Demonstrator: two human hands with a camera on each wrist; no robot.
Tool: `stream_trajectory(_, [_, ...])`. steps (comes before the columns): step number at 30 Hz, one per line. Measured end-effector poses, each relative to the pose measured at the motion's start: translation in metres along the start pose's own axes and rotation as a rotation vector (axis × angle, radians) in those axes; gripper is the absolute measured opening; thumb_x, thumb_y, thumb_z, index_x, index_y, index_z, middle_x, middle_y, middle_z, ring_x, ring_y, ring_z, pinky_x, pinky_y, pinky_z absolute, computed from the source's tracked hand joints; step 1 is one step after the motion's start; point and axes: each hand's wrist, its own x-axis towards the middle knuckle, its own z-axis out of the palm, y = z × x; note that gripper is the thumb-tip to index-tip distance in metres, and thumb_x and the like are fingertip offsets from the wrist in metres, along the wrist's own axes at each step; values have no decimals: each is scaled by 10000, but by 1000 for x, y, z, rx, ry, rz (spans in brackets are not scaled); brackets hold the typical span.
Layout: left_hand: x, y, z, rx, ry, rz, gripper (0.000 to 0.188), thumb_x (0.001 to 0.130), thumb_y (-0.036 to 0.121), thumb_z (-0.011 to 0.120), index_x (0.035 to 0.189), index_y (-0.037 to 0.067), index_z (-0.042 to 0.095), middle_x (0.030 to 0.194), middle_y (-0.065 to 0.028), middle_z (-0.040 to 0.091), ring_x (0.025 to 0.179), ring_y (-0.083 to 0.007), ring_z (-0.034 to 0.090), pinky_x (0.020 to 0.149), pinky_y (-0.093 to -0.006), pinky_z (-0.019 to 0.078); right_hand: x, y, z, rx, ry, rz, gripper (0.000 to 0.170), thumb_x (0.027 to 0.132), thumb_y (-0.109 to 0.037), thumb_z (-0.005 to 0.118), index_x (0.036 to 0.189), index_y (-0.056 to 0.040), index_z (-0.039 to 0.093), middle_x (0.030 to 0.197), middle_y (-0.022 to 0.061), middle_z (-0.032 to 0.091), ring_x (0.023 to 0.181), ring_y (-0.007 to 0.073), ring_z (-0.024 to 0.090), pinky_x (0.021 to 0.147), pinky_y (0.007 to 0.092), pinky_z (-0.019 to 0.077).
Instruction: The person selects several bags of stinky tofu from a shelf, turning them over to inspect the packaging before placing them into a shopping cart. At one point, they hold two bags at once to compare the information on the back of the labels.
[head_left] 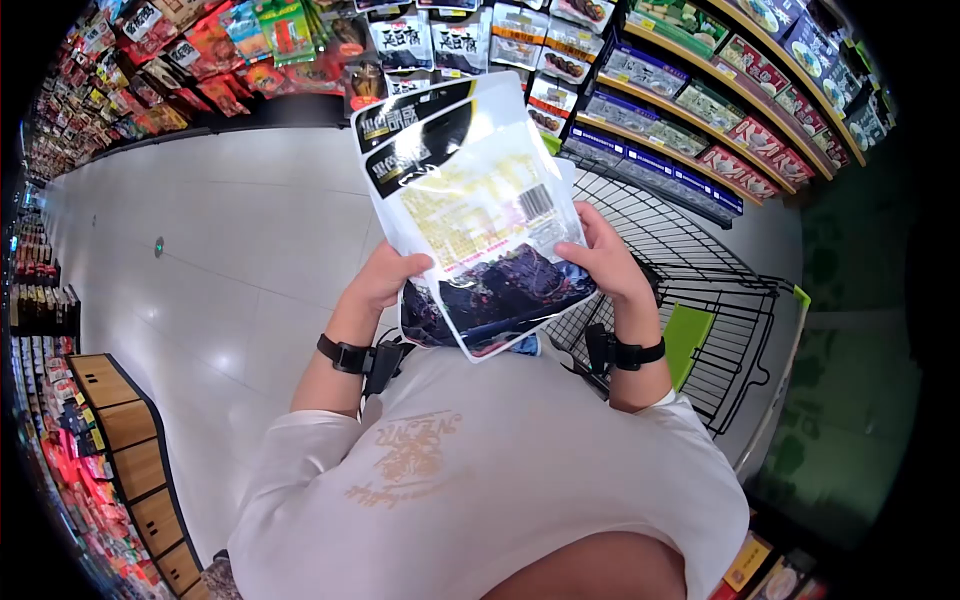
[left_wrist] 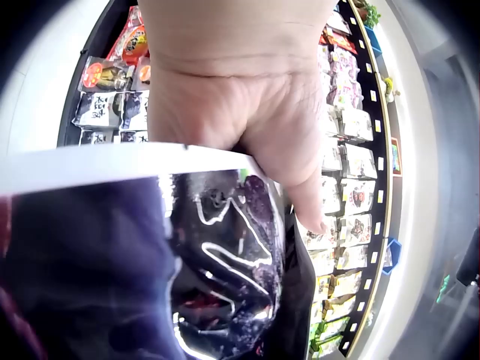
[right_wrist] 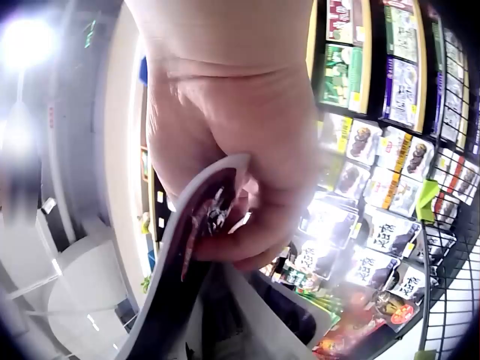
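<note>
While two overlapping pouches (head_left: 470, 220) are held beside one shopping cart (head_left: 688, 340), I watch from afar two hands, fingers clamped on them: the left hand (head_left: 383, 275) grips the edge farther from the cart, the right hand (head_left: 607, 258) the nearer edge. Two wrist straps (head_left: 348, 355) show; shelved packages (head_left: 755, 138) stand beyond the cart.

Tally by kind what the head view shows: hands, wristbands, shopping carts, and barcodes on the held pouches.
Hands: 2 (left hand, right hand)
Black wristbands: 2
Shopping cart: 1
Barcode on the front pouch: 1
Total: 6
</note>
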Motion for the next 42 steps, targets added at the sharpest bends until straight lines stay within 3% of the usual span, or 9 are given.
stream_trajectory(14, [-2,-10,-3,54,-21,-61,555,716,54,700,1214,-9,464,1173,-124,556,1059,-217,546,917,-344,425,-53,115,-126,499,468,-69,498,775,12,566,1246,-16,406,1133,101,559,1000,198,562,864,297,445])
stream_trajectory(19, [-6,-12,-6,40,5,-16,506,737,26,668,1203,-13,473,1175,-126,554,1054,-216,550,914,-342,429,-83,200,-165,115,762,417,433,734,60,529,1161,-8,503,1018,99,612,933,208,585,790,308,467])
stream_trajectory(26, [-9,-10,-5,36,39,-25,481,734,-3,645,1189,-12,487,1153,-124,569,1038,-215,557,909,-339,431,-60,279,-162,140,664,492,506,748,68,497,1238,-52,462,1060,101,606,895,210,594,788,341,474])
stream_trajectory(29, [-8,-9,-3,35,46,-41,483,730,-12,640,1188,-15,486,1152,-124,570,1035,-215,558,909,-339,431,-47,272,-136,385,636,528,533,803,-18,511,1312,-88,370,1089,102,578,912,203,577,764,344,472])
stream_trajectory(31, [-8,-8,-3,38,52,-43,484,728,-15,639,1187,-16,486,1151,-124,570,1034,-215,559,909,-340,431,-35,220,-105,6,697,848,553,833,-137,543,1341,-114,324,1086,91,563,893,190,565,747,310,455])
stream_trajectory(33, [-7,-10,-4,43,52,-47,480,731,-17,637,1187,-16,486,1151,-125,570,1032,-214,560,906,-337,434,-20,224,-105,-310,528,727,539,872,-291,523,1346,-126,324,1054,76,565,878,172,548,752,275,427])
stream_trajectory(35, [-6,-11,-5,40,48,-55,480,731,-15,640,1185,-16,487,1150,-125,570,1031,-213,560,904,-335,435,-9,183,-82,-20,396,511,577,876,-388,514,1349,-114,329,1157,109,528,952,220,554,791,323,448])
stream_trajectory(38, [-5,-10,1,45,54,-57,479,732,-8,648,1183,-18,488,1148,-123,570,1031,-210,560,901,-333,437,1,118,-47,458,119,294,579,888,-424,483,1339,-91,337,1194,105,510,1000,209,542,825,331,450])
stream_trajectory(42, [-6,-2,10,140,68,-85,498,725,23,678,1183,-20,486,1141,-115,571,1029,-206,557,898,-329,438,5,71,12,391,32,116,534,874,-270,553,1296,-8,361,1222,113,503,1071,181,516,900,316,424])
